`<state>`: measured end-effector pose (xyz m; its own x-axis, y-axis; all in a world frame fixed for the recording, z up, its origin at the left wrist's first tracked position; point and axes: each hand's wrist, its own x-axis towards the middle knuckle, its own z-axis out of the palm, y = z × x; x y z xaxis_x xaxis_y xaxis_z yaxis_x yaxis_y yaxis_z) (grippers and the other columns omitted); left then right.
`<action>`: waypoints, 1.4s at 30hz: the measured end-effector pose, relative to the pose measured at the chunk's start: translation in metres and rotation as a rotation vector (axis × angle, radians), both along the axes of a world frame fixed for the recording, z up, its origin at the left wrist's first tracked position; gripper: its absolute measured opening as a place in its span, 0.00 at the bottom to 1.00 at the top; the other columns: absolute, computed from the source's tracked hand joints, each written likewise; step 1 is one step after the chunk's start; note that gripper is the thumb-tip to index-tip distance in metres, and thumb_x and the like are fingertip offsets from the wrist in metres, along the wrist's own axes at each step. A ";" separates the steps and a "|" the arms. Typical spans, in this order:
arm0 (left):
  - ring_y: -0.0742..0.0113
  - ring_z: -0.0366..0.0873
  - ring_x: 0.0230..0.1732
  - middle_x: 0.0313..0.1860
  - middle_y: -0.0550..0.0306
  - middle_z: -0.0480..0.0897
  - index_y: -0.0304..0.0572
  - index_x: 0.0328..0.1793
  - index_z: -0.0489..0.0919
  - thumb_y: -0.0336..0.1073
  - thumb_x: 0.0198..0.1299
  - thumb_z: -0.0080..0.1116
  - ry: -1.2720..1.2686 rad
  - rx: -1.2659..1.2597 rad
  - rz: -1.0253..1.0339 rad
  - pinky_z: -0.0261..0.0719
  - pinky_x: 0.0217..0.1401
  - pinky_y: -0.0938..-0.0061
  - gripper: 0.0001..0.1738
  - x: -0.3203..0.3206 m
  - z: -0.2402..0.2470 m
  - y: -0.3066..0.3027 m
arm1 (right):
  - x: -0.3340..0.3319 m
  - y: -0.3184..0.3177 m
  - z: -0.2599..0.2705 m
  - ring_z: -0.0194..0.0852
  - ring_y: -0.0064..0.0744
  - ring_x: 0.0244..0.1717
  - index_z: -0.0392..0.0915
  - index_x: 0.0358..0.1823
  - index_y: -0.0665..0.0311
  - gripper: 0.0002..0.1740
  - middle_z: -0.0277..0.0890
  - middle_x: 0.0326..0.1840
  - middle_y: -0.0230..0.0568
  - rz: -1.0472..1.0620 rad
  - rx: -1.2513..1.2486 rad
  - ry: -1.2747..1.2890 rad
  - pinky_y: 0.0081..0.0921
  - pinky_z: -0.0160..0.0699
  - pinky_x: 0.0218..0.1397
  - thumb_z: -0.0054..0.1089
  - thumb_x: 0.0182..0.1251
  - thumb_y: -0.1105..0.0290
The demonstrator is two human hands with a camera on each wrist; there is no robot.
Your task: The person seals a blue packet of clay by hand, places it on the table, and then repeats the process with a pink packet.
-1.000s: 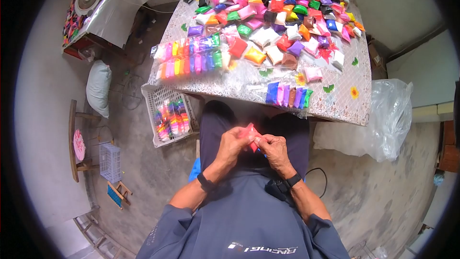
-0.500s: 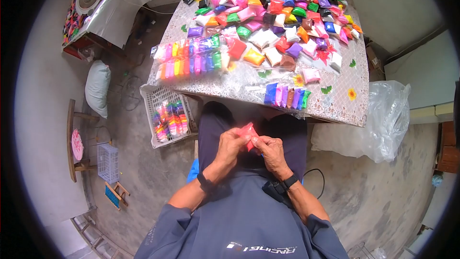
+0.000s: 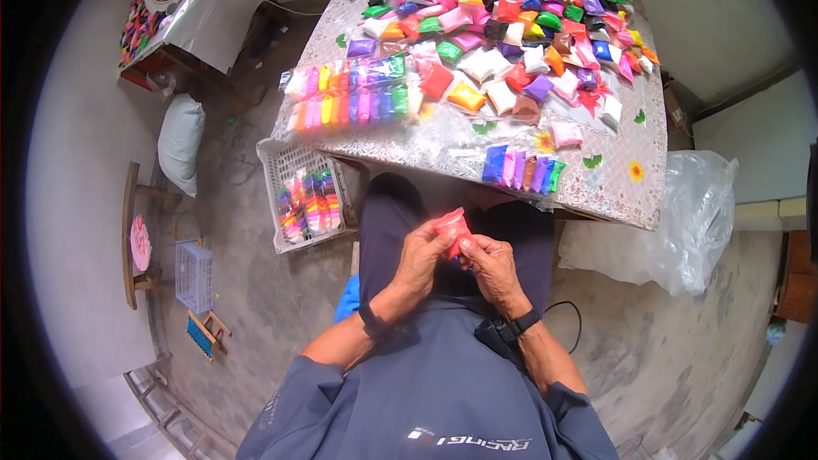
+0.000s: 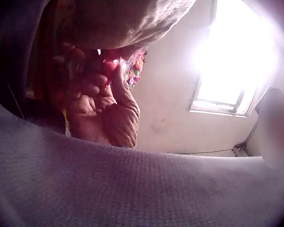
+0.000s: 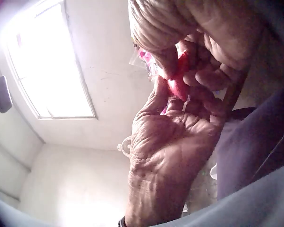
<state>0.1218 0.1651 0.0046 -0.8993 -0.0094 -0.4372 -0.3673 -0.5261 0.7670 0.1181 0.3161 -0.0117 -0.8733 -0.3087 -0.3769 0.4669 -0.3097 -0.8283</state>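
Over the person's lap, both hands hold a small soft pink-red packet in clear film (image 3: pixel 453 227). The left hand (image 3: pixel 419 257) pinches its left side with thumb and fingers. At its lower right edge, the thumb and fingertips of the right hand (image 3: pixel 494 269) pinch the packet. The packet's upper end sticks up above the fingers. In the right wrist view the red packet (image 5: pixel 178 87) shows between both hands' fingertips, partly covered by them. Only a small bit of the red packet (image 4: pixel 110 67) shows among the fingers in the left wrist view.
A table (image 3: pixel 626 192) in front carries a heap of colourful packets (image 3: pixel 503 17), filled multicolour bags (image 3: pixel 349 94) and a short row of packets (image 3: pixel 521 169). A white crate (image 3: pixel 271 204) with more packets stands at left; a large clear plastic bag (image 3: pixel 690 230) lies at right.
The packet has turned in the fingers and more of its upper end now shows. The right hand's fingertips have shifted down along its edge. The head view has shifted slightly.
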 end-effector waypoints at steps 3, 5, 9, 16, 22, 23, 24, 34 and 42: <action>0.77 0.79 0.36 0.41 0.61 0.86 0.35 0.61 0.81 0.36 0.65 0.67 0.004 -0.030 -0.052 0.76 0.41 0.82 0.20 0.000 -0.002 -0.004 | 0.001 0.000 0.000 0.70 0.15 0.27 0.85 0.39 0.68 0.12 0.81 0.29 0.32 -0.016 0.003 -0.030 0.15 0.66 0.31 0.63 0.73 0.64; 0.77 0.79 0.37 0.41 0.60 0.86 0.35 0.60 0.81 0.36 0.65 0.67 0.005 -0.036 -0.056 0.76 0.42 0.81 0.20 0.000 -0.006 -0.007 | 0.000 0.004 -0.004 0.69 0.15 0.28 0.86 0.40 0.68 0.13 0.80 0.29 0.30 0.086 0.047 0.020 0.15 0.66 0.32 0.63 0.72 0.64; 0.78 0.79 0.38 0.42 0.60 0.86 0.36 0.61 0.82 0.38 0.66 0.66 0.014 -0.155 -0.183 0.76 0.42 0.82 0.20 -0.001 -0.017 -0.015 | -0.007 0.008 0.010 0.71 0.14 0.30 0.86 0.44 0.70 0.13 0.80 0.30 0.29 0.126 0.249 0.101 0.15 0.69 0.35 0.64 0.72 0.65; 0.82 0.75 0.39 0.44 0.65 0.85 0.38 0.62 0.82 0.45 0.66 0.67 0.032 -0.125 -0.432 0.73 0.41 0.83 0.24 -0.001 0.003 -0.025 | -0.009 0.008 0.019 0.79 0.17 0.41 0.84 0.51 0.73 0.14 0.86 0.41 0.33 -0.015 0.260 0.158 0.18 0.78 0.47 0.65 0.71 0.69; 0.85 0.68 0.35 0.39 0.72 0.79 0.38 0.66 0.81 0.47 0.67 0.66 0.045 -0.066 -0.455 0.67 0.38 0.84 0.27 0.000 0.010 -0.023 | -0.012 0.011 0.028 0.71 0.13 0.32 0.86 0.45 0.72 0.11 0.81 0.31 0.27 0.041 0.304 0.139 0.15 0.71 0.37 0.65 0.70 0.70; 0.85 0.66 0.34 0.37 0.73 0.78 0.37 0.66 0.80 0.48 0.67 0.66 0.026 -0.091 -0.472 0.65 0.37 0.85 0.28 0.000 0.017 -0.022 | -0.011 0.011 0.027 0.70 0.12 0.30 0.86 0.42 0.72 0.10 0.79 0.29 0.26 0.017 0.304 0.122 0.15 0.69 0.35 0.65 0.70 0.70; 0.85 0.66 0.34 0.37 0.73 0.78 0.37 0.66 0.80 0.48 0.67 0.66 0.026 -0.089 -0.473 0.65 0.37 0.85 0.28 0.000 0.017 -0.022 | -0.011 0.011 0.026 0.68 0.12 0.29 0.86 0.39 0.72 0.10 0.78 0.27 0.25 -0.008 0.306 0.104 0.15 0.67 0.33 0.65 0.70 0.70; 0.86 0.62 0.28 0.29 0.75 0.72 0.37 0.64 0.79 0.46 0.68 0.65 -0.004 -0.045 -0.422 0.61 0.30 0.85 0.25 0.001 0.025 -0.012 | -0.021 0.020 0.045 0.67 0.11 0.27 0.84 0.31 0.69 0.11 0.77 0.26 0.23 0.015 0.373 0.066 0.15 0.65 0.29 0.68 0.68 0.68; 0.81 0.75 0.31 0.34 0.61 0.83 0.39 0.49 0.79 0.45 0.71 0.62 0.036 -0.105 -0.356 0.67 0.30 0.85 0.16 -0.013 0.034 -0.012 | -0.042 0.044 0.090 0.68 0.10 0.26 0.84 0.32 0.68 0.10 0.78 0.26 0.24 0.013 0.440 0.072 0.14 0.65 0.29 0.68 0.68 0.69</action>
<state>0.1086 0.1535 0.0385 -0.8691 0.2641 -0.4182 -0.4848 -0.2879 0.8259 0.0762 0.3598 0.0781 -0.8992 -0.1433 -0.4134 0.4051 0.0846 -0.9104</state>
